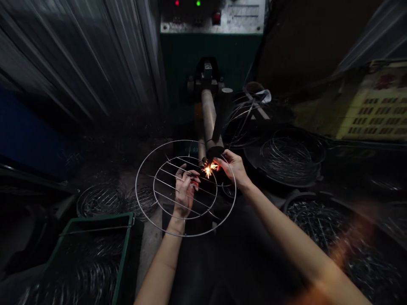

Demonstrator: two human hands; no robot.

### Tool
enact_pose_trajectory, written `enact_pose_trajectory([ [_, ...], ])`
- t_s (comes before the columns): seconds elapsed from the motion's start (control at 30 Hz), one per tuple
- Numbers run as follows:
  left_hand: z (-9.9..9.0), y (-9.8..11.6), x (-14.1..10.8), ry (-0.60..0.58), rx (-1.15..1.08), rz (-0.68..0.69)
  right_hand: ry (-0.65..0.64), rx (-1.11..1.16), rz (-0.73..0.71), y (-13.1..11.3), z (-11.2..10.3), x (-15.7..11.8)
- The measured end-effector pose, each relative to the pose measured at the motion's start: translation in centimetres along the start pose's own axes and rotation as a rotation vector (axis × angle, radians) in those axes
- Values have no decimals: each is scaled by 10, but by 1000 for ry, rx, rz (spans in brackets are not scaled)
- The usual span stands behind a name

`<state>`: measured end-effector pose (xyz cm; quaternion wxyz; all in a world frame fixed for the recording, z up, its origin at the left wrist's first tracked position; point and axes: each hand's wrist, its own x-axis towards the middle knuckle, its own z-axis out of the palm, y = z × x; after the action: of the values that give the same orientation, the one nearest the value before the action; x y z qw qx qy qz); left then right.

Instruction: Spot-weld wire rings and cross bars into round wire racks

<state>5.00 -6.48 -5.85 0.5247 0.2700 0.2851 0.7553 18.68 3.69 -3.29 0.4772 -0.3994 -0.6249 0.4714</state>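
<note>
A round wire rack (pixel 186 236), made of two rings joined by short spokes with straight bars across the inner ring, lies under the tip of a spot welder's electrode arm (pixel 209 114). Bright sparks (pixel 209 169) fly where the wire meets the electrodes. My left hand (pixel 186 188) is beneath the rack, fingers curled around its bars. My right hand (pixel 233 168) is closed at the outer ring, right beside the sparks; its fingertips are partly hidden behind the electrode, and any small wire between them cannot be made out.
The welder's control panel (pixel 213 17) shows red and green lights. A green crate (pixel 129 237) of wire parts stands at left, near loose wire rings (pixel 101 201). At right are a tray of wire rings (pixel 288 156), a tub of short wires (pixel 313 218) and a yellow crate (pixel 375 101).
</note>
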Motion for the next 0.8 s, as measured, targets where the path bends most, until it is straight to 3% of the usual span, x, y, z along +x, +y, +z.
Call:
enact_pose_trajectory([
  [0.17, -10, 11, 5, -100, -31, -69, -29, -23, 5, -7, -16, -5],
  [0.3, -22, 22, 12, -186, 12, -145, -87, -186, -9, -23, -47, -50],
  [0.37, -26, 24, 14, -217, 35, -150, -162, -185, 63, -25, -54, -77],
  [0.47, -26, 23, 11, -246, 38, -123, -4, -99, 127, -20, -46, -97],
  [0.57, -23, 21, 3, -282, 76, -93, 163, -59, 88, -12, -30, -85],
  [0.8, -18, 20, -4, -207, 153, 3, 87, -36, -22, -5, -16, -37],
])
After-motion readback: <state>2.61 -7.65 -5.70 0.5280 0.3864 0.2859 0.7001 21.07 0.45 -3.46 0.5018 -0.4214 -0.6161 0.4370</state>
